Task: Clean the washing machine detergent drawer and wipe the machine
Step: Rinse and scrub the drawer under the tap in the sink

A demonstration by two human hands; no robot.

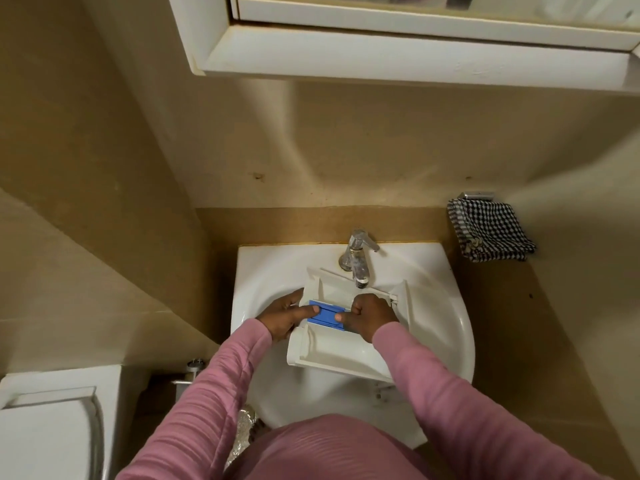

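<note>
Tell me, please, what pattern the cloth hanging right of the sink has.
Black-and-white check cloth, head view.

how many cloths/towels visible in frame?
1. A checked cloth hangs from a wall holder right of the sink. None in either hand; others may lie outside the view.

Glossy white sink (263,271); shiny metal tap (358,258); matt plastic drawer (332,351) (blue insert (325,315) likely plastic); checked cloth (490,230).
</note>
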